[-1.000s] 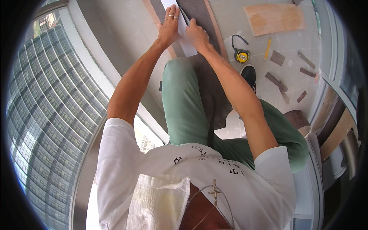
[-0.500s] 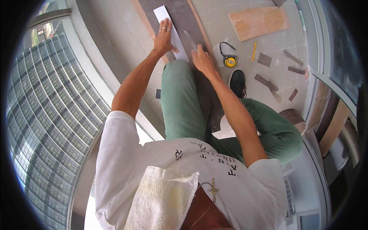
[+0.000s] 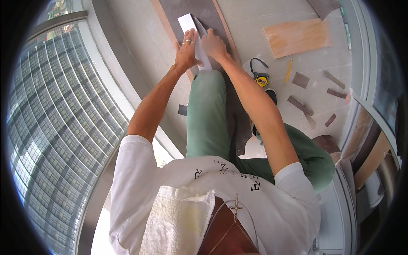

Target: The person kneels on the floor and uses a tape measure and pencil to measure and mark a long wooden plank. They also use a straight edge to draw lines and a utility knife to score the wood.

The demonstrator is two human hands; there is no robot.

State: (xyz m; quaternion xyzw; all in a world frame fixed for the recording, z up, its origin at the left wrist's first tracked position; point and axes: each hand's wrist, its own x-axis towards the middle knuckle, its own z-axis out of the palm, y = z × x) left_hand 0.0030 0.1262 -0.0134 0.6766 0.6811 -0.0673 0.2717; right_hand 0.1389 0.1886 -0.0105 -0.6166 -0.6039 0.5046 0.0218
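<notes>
A long white strip [image 3: 186, 22] lies lengthwise on a dark brown sheet [image 3: 213, 16] with lighter brown edges, just beyond my left knee. My left hand [image 3: 185, 55] rests flat on the strip, fingers stretched out and thumb apart, pressing on it. My right hand [image 3: 213, 46] is closed around a knife, its thin pale blade [image 3: 199, 25] pointing away from me along the strip's right edge. The knife's handle is hidden in my fist, and I cannot tell whether the blade touches the sheet.
To the right on the floor lie a yellow-and-black tape measure [image 3: 261, 80], a yellow pencil [image 3: 289, 71], a light wooden board [image 3: 297, 37] and several dark offcuts [image 3: 301, 80]. A low ledge [image 3: 123, 72] and window run along the left. A glass panel frame [image 3: 364, 63] stands right.
My right hand has moved forward and left with the knife, bringing the blade beside the strip's far part. My left hand stays flat on the strip. The whole view has shifted slightly.
</notes>
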